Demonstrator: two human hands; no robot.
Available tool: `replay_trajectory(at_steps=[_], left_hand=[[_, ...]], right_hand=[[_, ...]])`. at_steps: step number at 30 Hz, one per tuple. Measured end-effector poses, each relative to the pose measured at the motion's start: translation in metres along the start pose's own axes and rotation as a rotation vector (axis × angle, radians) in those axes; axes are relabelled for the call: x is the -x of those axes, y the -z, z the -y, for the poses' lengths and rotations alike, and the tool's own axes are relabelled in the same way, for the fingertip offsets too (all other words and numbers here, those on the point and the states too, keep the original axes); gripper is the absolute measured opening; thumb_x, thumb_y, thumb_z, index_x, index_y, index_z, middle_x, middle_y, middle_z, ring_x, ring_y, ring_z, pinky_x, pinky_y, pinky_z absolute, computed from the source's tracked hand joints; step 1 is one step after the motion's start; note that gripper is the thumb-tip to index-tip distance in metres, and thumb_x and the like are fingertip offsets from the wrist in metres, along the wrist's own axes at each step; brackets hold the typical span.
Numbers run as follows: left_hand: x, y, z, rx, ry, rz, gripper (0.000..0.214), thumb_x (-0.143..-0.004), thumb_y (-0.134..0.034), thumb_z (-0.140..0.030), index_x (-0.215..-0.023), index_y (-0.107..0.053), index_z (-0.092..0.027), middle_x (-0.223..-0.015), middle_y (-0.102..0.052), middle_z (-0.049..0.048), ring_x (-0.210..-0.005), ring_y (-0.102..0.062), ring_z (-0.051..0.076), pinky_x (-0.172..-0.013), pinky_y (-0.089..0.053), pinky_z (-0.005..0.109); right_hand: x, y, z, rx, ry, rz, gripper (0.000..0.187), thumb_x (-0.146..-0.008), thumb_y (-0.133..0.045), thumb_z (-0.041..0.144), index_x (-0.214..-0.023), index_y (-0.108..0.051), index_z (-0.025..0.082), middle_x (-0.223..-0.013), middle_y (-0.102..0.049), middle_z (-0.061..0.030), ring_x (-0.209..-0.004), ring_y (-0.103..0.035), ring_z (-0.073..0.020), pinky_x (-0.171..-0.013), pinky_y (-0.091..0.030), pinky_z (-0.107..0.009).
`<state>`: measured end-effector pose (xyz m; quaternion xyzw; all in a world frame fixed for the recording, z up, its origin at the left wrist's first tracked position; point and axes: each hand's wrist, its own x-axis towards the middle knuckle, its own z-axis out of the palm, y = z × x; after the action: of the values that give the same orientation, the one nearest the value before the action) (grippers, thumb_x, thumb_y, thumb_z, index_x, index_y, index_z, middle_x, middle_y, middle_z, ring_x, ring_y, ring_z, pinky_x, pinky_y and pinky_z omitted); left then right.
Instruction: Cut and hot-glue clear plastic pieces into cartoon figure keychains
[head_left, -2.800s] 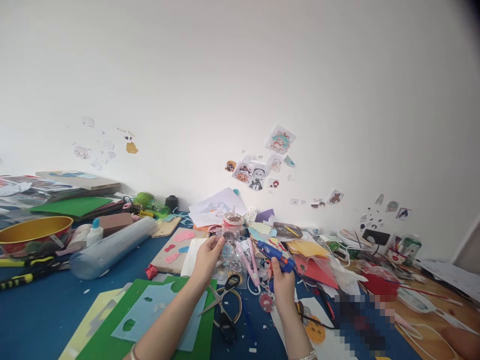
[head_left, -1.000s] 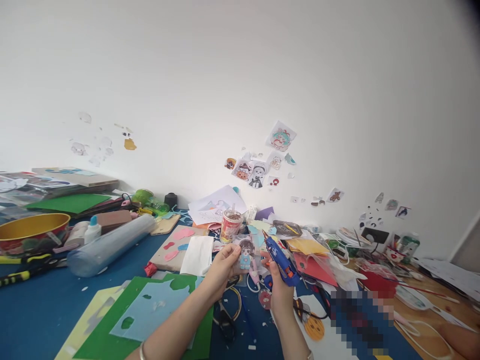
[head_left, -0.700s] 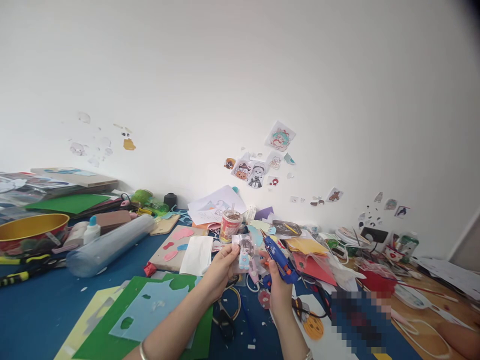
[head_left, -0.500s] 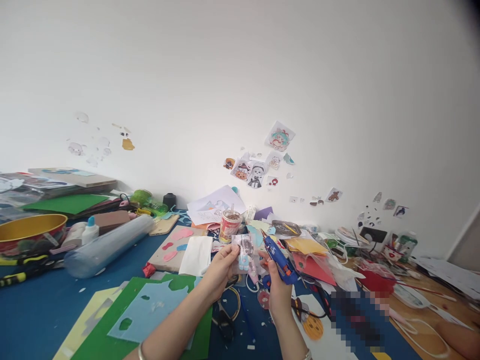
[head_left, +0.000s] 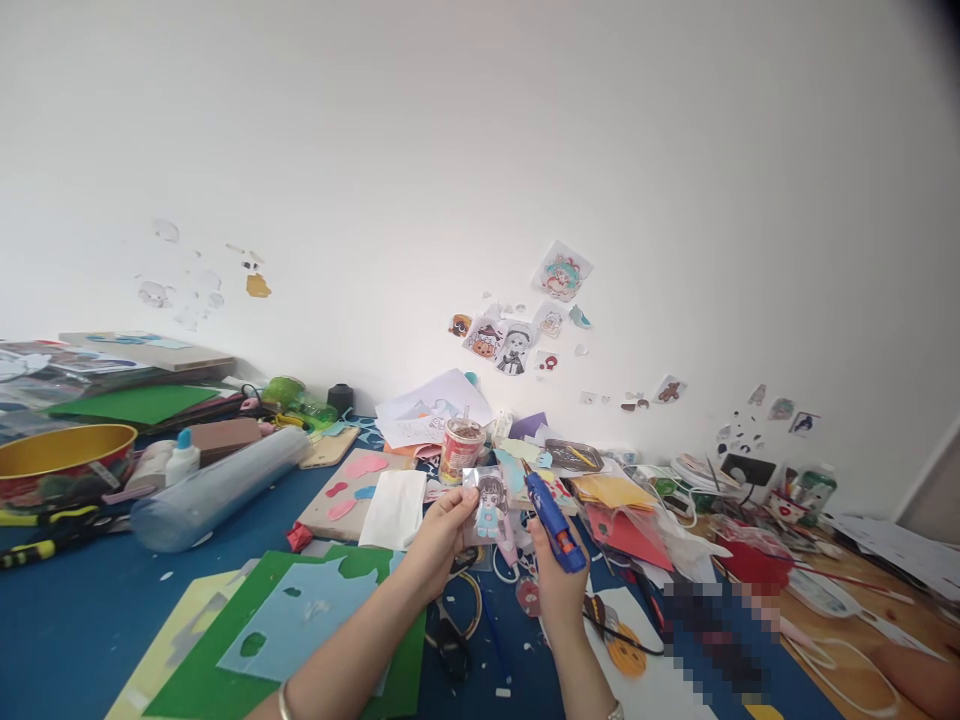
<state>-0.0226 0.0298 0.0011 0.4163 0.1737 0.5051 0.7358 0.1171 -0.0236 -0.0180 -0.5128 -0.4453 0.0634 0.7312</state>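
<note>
My left hand (head_left: 441, 540) pinches the left edge of a clear plastic piece with a cartoon girl figure (head_left: 490, 512), dark-haired and in light blue. It is held upright above the desk. My right hand (head_left: 561, 590) is closed round a blue glue gun (head_left: 553, 520), whose nozzle points up and away, just right of the figure. Behind the figure stands a red and white cup (head_left: 460, 455). Below and between my hands lie scissors (head_left: 450, 645) on the blue desk surface (head_left: 480, 690).
To the left are green felt (head_left: 191, 670), light blue felt (head_left: 300, 620), a clear plastic roll (head_left: 217, 490) and a yellow-lined bowl (head_left: 67, 465). Yellow and red sheets (head_left: 622, 530) lie at right. A black cord (head_left: 626, 640) runs near my right wrist. The wall (head_left: 375, 200) carries pasted drawings.
The figure has turned slightly and shows more clearly. My right hand has tilted the glue gun a little, bringing its rear end slightly left.
</note>
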Motion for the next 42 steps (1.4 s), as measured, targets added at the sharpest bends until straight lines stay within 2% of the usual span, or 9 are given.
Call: replay_trajectory(at_steps=[5,10,23,29,34,42], left_hand=[[0.002,-0.004,-0.005,0.007,-0.010,0.010,0.029,-0.065,-0.073,-0.041,-0.076,-0.061,-0.017,-0.073,-0.067,0.0011,-0.067,-0.062,0.014,-0.067,-0.049,0.024],[0.003,-0.004,-0.006,0.006,-0.026,0.047,0.026,-0.069,-0.070,-0.040,-0.080,-0.062,-0.017,-0.075,-0.068,0.0021,-0.067,-0.063,0.014,-0.066,-0.050,0.024],[0.002,-0.003,-0.008,-0.011,-0.039,0.041,0.029,-0.068,-0.071,-0.041,-0.082,-0.061,-0.018,-0.073,-0.065,0.0003,-0.066,-0.060,0.013,-0.064,-0.050,0.025],[0.003,-0.002,-0.009,-0.013,-0.041,0.012,0.030,-0.067,-0.072,-0.042,-0.069,-0.053,-0.018,-0.066,-0.060,-0.0026,-0.059,-0.057,0.011,-0.058,-0.050,0.024],[0.003,-0.001,-0.010,-0.024,-0.056,0.006,0.030,-0.068,-0.070,-0.042,-0.070,-0.052,-0.018,-0.067,-0.059,-0.0026,-0.060,-0.056,0.011,-0.056,-0.048,0.022],[0.002,0.002,-0.012,-0.032,-0.087,-0.011,0.033,-0.065,-0.071,-0.044,-0.069,-0.051,-0.018,-0.061,-0.052,-0.0044,-0.054,-0.051,0.009,-0.053,-0.044,0.021]], right_hand=[[0.002,0.000,0.003,0.030,0.039,0.060,0.027,-0.071,-0.064,0.041,-0.077,-0.065,0.014,-0.064,-0.064,-0.0038,-0.058,-0.057,-0.0189,-0.054,-0.045,-0.029],[0.003,0.001,0.004,0.063,0.091,0.069,0.024,-0.073,-0.062,0.039,-0.072,-0.063,0.014,-0.061,-0.059,-0.0015,-0.056,-0.054,-0.0170,-0.054,-0.043,-0.028],[0.004,0.004,0.000,0.089,0.108,0.093,0.022,-0.074,-0.061,0.038,-0.069,-0.061,0.017,-0.059,-0.058,-0.0004,-0.057,-0.056,-0.0181,-0.056,-0.045,-0.029],[0.005,0.004,-0.003,0.102,0.115,0.089,0.024,-0.075,-0.061,0.040,-0.069,-0.061,0.017,-0.061,-0.059,-0.0012,-0.060,-0.058,-0.0189,-0.059,-0.047,-0.030],[0.006,0.003,-0.003,0.092,0.119,0.071,0.025,-0.074,-0.063,0.040,-0.069,-0.062,0.016,-0.060,-0.060,-0.0016,-0.055,-0.056,-0.0176,-0.054,-0.047,-0.029],[0.008,0.002,-0.007,0.079,0.086,0.061,0.027,-0.071,-0.066,0.043,-0.071,-0.065,0.015,-0.066,-0.064,-0.0044,-0.061,-0.059,-0.0197,-0.058,-0.048,-0.030]])
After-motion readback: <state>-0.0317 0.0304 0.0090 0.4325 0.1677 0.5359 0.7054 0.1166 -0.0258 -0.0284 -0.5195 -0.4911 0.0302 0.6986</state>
